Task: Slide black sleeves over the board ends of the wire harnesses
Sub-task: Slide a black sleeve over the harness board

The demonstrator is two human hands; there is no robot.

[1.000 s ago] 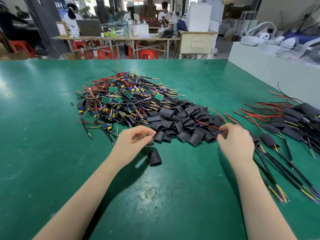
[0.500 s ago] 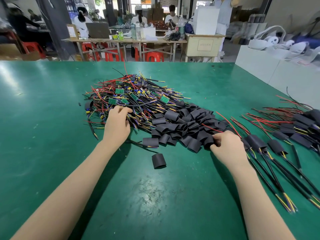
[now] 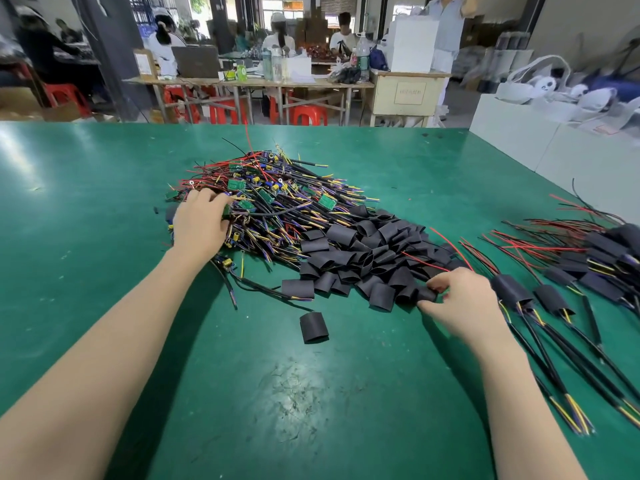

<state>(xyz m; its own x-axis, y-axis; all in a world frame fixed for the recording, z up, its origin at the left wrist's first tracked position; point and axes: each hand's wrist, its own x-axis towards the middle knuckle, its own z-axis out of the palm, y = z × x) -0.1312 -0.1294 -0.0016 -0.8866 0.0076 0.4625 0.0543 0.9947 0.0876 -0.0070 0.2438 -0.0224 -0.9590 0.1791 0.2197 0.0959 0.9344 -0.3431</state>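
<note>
Nearest me, one loose sleeve (image 3: 313, 327) lay alone on the green table (image 3: 104, 271), apart from the rest. Just beyond it sat the sleeve pile (image 3: 367, 254), and my right hand (image 3: 460, 306) was at its near right edge, thumb and forefinger pinching a single sleeve (image 3: 426, 294) that was not yet lifted clear. To the right of that hand lay the finished harnesses (image 3: 540, 299), sleeves already on and cables trailing toward me.

Farther out and left, my left hand (image 3: 199, 226) was pressed into the tangled harness heap (image 3: 277, 202), fingers curled down around a bundle of wires near a small green board (image 3: 227, 213). I judged it was gripping one harness, though I could not tell which wires the fingers truly held.

The trouble I expected came from that tangle. Pulling one harness free could drag several neighbours along, or snag a ring terminal and scatter the heap into the sleeves. The right pinch looked narrow, so a flattened sleeve might stay shut and refuse the board, or a second sleeve might ride up with it. A board pushed in crooked could catch its corners on the sleeve mouth.
</note>
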